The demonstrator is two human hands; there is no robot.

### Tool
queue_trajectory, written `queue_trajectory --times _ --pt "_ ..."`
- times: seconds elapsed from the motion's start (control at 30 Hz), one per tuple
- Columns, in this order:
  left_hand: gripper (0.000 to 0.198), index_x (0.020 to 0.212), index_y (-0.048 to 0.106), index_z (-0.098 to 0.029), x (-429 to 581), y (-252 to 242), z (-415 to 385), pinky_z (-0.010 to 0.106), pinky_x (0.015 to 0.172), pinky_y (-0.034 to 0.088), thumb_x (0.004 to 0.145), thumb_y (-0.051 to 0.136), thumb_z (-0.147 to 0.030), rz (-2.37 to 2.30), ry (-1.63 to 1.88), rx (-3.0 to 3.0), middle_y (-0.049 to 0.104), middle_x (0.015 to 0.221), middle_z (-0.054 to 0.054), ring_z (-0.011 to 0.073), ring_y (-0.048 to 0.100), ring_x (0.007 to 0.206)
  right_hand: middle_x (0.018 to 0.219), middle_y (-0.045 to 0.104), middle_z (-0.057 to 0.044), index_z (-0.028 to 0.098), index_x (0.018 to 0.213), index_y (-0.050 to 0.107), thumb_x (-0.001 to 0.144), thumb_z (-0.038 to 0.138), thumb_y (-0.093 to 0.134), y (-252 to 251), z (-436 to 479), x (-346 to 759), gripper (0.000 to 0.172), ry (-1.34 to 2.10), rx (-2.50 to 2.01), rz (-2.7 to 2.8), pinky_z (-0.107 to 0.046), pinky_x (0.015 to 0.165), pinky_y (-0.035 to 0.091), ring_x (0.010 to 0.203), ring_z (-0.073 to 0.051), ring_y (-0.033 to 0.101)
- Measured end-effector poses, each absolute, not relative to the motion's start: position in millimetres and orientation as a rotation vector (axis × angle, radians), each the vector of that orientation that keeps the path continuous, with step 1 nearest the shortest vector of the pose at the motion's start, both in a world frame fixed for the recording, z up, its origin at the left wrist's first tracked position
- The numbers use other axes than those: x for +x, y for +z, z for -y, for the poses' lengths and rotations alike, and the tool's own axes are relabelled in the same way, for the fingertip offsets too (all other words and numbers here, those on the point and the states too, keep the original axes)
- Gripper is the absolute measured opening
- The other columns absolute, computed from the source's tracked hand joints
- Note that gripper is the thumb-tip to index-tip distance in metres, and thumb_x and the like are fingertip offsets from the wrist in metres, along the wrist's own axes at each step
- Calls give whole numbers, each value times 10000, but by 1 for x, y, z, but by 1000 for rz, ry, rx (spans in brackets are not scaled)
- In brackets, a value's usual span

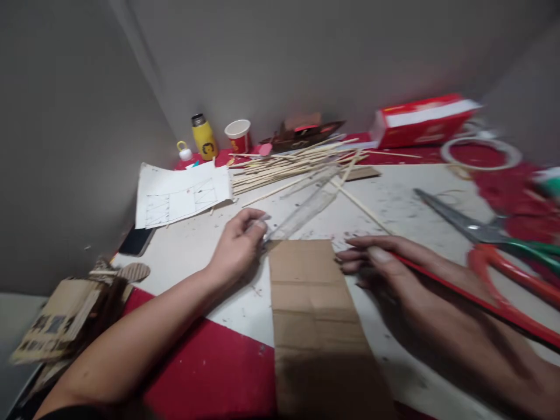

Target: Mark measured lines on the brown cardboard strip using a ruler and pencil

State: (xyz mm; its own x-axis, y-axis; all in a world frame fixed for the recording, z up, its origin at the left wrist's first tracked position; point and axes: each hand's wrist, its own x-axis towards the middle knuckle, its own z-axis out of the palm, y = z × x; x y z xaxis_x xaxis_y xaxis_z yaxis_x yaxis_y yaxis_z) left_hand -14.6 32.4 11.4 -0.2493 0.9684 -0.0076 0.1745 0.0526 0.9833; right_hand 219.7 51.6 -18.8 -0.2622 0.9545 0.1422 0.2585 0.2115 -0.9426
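My left hand is closed, thumb against fingers, on the near end of a clear ruler. The ruler slants away to the right over the white board, its far end near the wooden sticks. A long strip of brown cardboard runs from its top edge beside my left hand down towards me, creased across in several places. My right hand is at the strip's right edge, thumb and fingers closed on a slim red pencil that points back over the wrist; its tip is hidden.
Large scissors lie at the right. Thin wooden sticks are heaped at the back, with a drawn paper sheet to their left. Behind stand a yellow bottle, a paper cup and a red box. A phone lies far left.
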Motion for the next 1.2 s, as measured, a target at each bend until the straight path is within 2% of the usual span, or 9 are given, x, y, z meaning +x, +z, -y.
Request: queue_trajectory --times 0.03,0.1,0.27,0.33,0.5,0.67,0.9,1.2 --pt "31 890 593 -174 -15 15 -31 225 538 383 869 585 -195 -1520 1273 1158 567 654 -30 91 472 538 1019 753 -109 279 1059 684 969 516 503 -15 -50 218 312 1108 -1179 1653 -447 764 611 864 -279 728" --pt "104 881 594 -167 -18 22 -29 213 523 379 820 661 -217 -1476 1251 1098 594 634 -28 88 495 526 993 756 -87 275 1074 678 971 507 499 -10 -50 215 310 1148 -1187 1630 -391 734 622 860 -250 734" --pt "239 815 603 -153 -20 29 -26 171 476 337 715 801 -244 -1460 1145 920 613 573 -35 60 476 480 954 766 -71 226 1058 678 965 440 516 -5 -52 216 284 1171 -1194 1624 -365 813 603 883 -221 738" --pt "248 809 596 -158 -19 27 -25 169 455 331 723 806 -256 -1437 1091 919 600 549 -45 55 457 452 958 770 -70 222 1065 678 965 420 512 -3 -53 217 277 1162 -1210 1640 -368 820 596 894 -224 739" --pt "240 820 574 -170 -17 18 -21 194 450 407 757 793 -247 -1350 994 913 612 567 -39 75 500 440 950 777 -62 225 1057 679 970 381 505 -4 -55 217 249 1149 -1184 1634 -360 811 584 870 -219 744" --pt "241 811 576 -166 -15 17 -22 223 557 498 742 802 -216 -1328 1038 890 664 638 -6 113 607 579 954 772 -32 243 1032 686 984 359 504 -11 -60 219 221 1104 -1127 1706 -329 791 550 859 -200 733" --pt "232 795 617 -159 -21 21 -30 135 416 321 702 825 -203 -1514 1036 967 594 553 -63 27 446 419 933 767 -28 242 1077 689 992 414 509 -21 -65 222 263 1140 -1121 1679 -318 746 550 846 -204 729" --pt "222 783 619 -163 -26 22 -26 168 414 409 727 818 -242 -1487 968 1002 598 565 -50 56 474 440 932 774 -37 245 1069 692 977 399 505 -16 -66 221 259 1148 -1158 1698 -333 732 552 825 -212 731"
